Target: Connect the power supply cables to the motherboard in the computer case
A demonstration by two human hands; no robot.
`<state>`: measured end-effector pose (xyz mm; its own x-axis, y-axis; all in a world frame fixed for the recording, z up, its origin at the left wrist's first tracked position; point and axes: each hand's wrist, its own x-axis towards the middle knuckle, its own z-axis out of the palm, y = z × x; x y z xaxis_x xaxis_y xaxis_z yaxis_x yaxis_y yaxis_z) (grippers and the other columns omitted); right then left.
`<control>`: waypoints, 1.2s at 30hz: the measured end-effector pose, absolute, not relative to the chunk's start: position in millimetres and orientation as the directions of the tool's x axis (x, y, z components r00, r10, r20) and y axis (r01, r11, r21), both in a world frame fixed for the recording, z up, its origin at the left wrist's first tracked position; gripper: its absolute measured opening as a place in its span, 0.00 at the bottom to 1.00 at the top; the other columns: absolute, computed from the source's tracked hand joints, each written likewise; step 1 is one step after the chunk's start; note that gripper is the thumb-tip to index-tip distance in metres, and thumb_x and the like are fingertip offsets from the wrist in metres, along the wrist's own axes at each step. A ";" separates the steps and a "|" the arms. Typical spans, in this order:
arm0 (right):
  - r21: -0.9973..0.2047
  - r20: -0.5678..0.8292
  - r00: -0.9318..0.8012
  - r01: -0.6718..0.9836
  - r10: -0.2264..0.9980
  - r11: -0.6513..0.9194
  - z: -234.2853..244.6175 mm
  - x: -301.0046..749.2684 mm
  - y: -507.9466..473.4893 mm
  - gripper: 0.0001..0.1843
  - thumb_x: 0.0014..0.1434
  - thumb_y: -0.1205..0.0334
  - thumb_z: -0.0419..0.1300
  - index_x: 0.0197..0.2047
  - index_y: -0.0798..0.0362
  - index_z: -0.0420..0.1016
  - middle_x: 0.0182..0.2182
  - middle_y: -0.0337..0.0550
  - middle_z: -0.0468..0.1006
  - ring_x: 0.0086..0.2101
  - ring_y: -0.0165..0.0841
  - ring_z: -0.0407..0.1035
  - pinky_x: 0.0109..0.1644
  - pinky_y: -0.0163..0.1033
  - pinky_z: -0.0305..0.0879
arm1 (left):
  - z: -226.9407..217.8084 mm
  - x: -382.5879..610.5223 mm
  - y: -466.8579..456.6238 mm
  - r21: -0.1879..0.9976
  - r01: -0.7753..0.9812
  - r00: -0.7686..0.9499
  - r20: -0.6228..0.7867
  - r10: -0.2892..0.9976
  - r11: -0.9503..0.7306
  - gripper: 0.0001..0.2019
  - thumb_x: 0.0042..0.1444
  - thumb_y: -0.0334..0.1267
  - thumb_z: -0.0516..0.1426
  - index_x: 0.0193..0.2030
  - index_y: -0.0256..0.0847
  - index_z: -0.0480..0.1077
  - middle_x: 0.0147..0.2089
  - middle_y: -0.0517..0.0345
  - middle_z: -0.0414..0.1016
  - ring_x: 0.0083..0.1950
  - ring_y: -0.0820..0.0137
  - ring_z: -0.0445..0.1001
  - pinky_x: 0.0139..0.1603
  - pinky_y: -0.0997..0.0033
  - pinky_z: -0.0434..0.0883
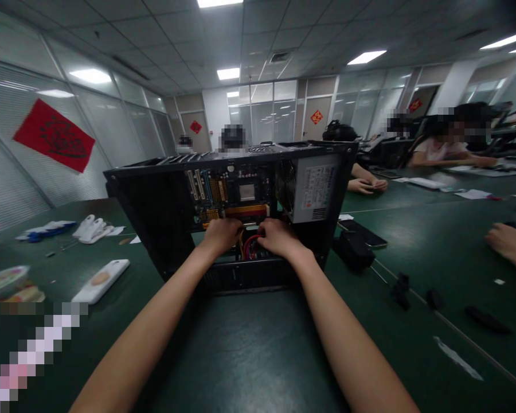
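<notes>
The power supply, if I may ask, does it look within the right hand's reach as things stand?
Probably yes: the right hand is in the case, near the power supply, whose labelled face looks uncovered on the open side.

Light is dim and cool, coming from ceiling lights that burn out white, with soft sheen on the green table, deep shadow inside the computer case, wide-lens stretching toward the edges, label too soft to read, blocky pixelation at lower left.
</notes>
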<state>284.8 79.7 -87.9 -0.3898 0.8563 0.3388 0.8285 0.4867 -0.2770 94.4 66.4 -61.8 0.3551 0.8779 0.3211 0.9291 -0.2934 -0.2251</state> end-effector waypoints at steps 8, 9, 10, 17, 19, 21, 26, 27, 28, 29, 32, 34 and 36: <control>-0.233 0.343 -0.404 0.838 0.848 0.493 -87.1 283.2 78.4 0.08 0.56 0.60 0.61 0.37 0.52 0.78 0.42 0.45 0.79 0.40 0.35 0.72 0.36 0.35 0.60 | -61.6 95.7 69.7 -0.235 0.935 0.331 0.303 0.894 -0.266 0.15 0.65 0.43 0.51 0.52 0.46 0.75 0.47 0.51 0.80 0.47 0.56 0.78 0.41 0.63 0.70; -0.216 0.346 -0.410 0.841 0.844 0.497 -87.3 282.8 78.5 0.08 0.56 0.60 0.61 0.37 0.52 0.78 0.42 0.46 0.79 0.40 0.35 0.72 0.36 0.35 0.60 | -61.9 96.0 70.6 -0.234 0.936 0.329 0.312 0.891 -0.264 0.15 0.65 0.43 0.51 0.51 0.46 0.75 0.47 0.51 0.80 0.47 0.56 0.78 0.40 0.63 0.70; -0.199 0.351 -0.414 0.843 0.840 0.499 -87.7 282.4 78.8 0.08 0.56 0.60 0.61 0.37 0.53 0.78 0.42 0.46 0.79 0.40 0.36 0.72 0.37 0.35 0.60 | -62.2 96.3 71.6 -0.235 0.937 0.326 0.319 0.890 -0.259 0.15 0.64 0.42 0.51 0.51 0.45 0.75 0.47 0.51 0.80 0.46 0.56 0.78 0.40 0.63 0.70; -0.186 0.337 -0.408 0.855 0.849 0.485 -91.1 281.7 82.1 0.08 0.57 0.58 0.62 0.37 0.53 0.79 0.41 0.48 0.79 0.40 0.37 0.73 0.38 0.36 0.62 | -63.7 97.3 75.9 -0.227 0.958 0.239 0.281 0.930 -0.177 0.16 0.63 0.46 0.53 0.43 0.41 0.79 0.40 0.44 0.80 0.43 0.53 0.79 0.38 0.62 0.70; -0.185 0.346 -0.430 0.840 0.834 0.510 -91.4 282.0 81.1 0.07 0.56 0.61 0.62 0.37 0.54 0.79 0.40 0.48 0.79 0.41 0.37 0.73 0.40 0.36 0.62 | -63.7 97.3 74.7 -0.211 0.963 0.224 0.281 0.933 -0.168 0.16 0.62 0.46 0.53 0.44 0.42 0.79 0.40 0.44 0.80 0.42 0.53 0.79 0.38 0.62 0.70; -0.188 0.366 -0.441 0.827 0.819 0.529 -91.0 282.5 78.9 0.06 0.56 0.64 0.62 0.38 0.55 0.78 0.41 0.48 0.78 0.42 0.37 0.72 0.42 0.35 0.62 | -63.4 96.2 72.3 -0.178 0.970 0.211 0.288 0.934 -0.165 0.16 0.62 0.46 0.53 0.44 0.43 0.79 0.39 0.44 0.80 0.42 0.53 0.78 0.37 0.63 0.69; -0.220 0.437 -0.407 0.816 0.802 0.534 -88.2 283.7 75.6 0.07 0.56 0.66 0.61 0.40 0.55 0.78 0.42 0.47 0.76 0.42 0.36 0.71 0.44 0.36 0.63 | -64.4 89.6 60.3 0.141 0.948 0.228 0.321 0.919 -0.285 0.16 0.61 0.48 0.53 0.41 0.41 0.79 0.33 0.53 0.79 0.36 0.63 0.76 0.33 0.71 0.62; -0.222 0.459 -0.403 0.811 0.792 0.541 -88.4 283.9 76.8 0.08 0.56 0.67 0.61 0.40 0.55 0.77 0.42 0.47 0.75 0.42 0.36 0.71 0.45 0.36 0.63 | -65.6 88.6 57.2 0.234 0.909 0.265 0.312 0.913 -0.344 0.19 0.63 0.49 0.51 0.40 0.40 0.79 0.32 0.55 0.78 0.34 0.65 0.74 0.32 0.72 0.61; -0.224 0.482 -0.404 0.801 0.778 0.555 -89.0 284.1 78.6 0.09 0.56 0.67 0.61 0.41 0.55 0.77 0.42 0.47 0.75 0.43 0.36 0.70 0.46 0.37 0.63 | -67.1 87.9 54.2 0.313 0.861 0.316 0.288 0.904 -0.401 0.22 0.64 0.51 0.50 0.39 0.39 0.79 0.31 0.56 0.77 0.33 0.68 0.73 0.31 0.73 0.60; -0.229 0.502 -0.411 0.785 0.761 0.575 -90.1 284.3 80.9 0.09 0.56 0.68 0.61 0.42 0.55 0.77 0.42 0.47 0.75 0.43 0.36 0.70 0.47 0.37 0.64 | -68.8 87.6 51.5 0.368 0.815 0.379 0.246 0.892 -0.448 0.24 0.64 0.53 0.48 0.37 0.37 0.79 0.29 0.57 0.75 0.31 0.69 0.71 0.31 0.73 0.58; -0.257 0.533 -0.443 0.727 0.721 0.637 -95.2 284.8 88.9 0.12 0.56 0.71 0.61 0.44 0.54 0.77 0.43 0.46 0.74 0.44 0.35 0.69 0.48 0.38 0.64 | -73.7 87.7 47.3 0.413 0.753 0.531 0.077 0.844 -0.512 0.25 0.64 0.54 0.49 0.32 0.37 0.77 0.23 0.60 0.69 0.26 0.72 0.64 0.28 0.73 0.54; -0.284 0.541 -0.456 0.692 0.707 0.664 -99.2 285.2 94.1 0.13 0.55 0.74 0.60 0.44 0.54 0.77 0.43 0.46 0.74 0.44 0.34 0.69 0.49 0.37 0.64 | -75.7 87.6 47.9 0.397 0.756 0.558 0.025 0.829 -0.520 0.24 0.64 0.52 0.49 0.30 0.37 0.76 0.22 0.61 0.66 0.25 0.73 0.62 0.27 0.72 0.52; -0.322 0.544 -0.455 0.663 0.705 0.676 -102.5 285.6 98.6 0.15 0.55 0.77 0.59 0.45 0.54 0.76 0.43 0.46 0.75 0.45 0.34 0.70 0.49 0.37 0.64 | -76.8 87.2 49.9 0.385 0.768 0.548 0.020 0.836 -0.512 0.23 0.64 0.52 0.49 0.30 0.37 0.75 0.22 0.61 0.65 0.25 0.73 0.62 0.27 0.72 0.52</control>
<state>285.6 98.6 -102.5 -0.4554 0.7048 0.5440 0.6625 0.6764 -0.3218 87.2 49.9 -76.8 0.5476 0.8365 0.0197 0.7681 -0.5119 0.3847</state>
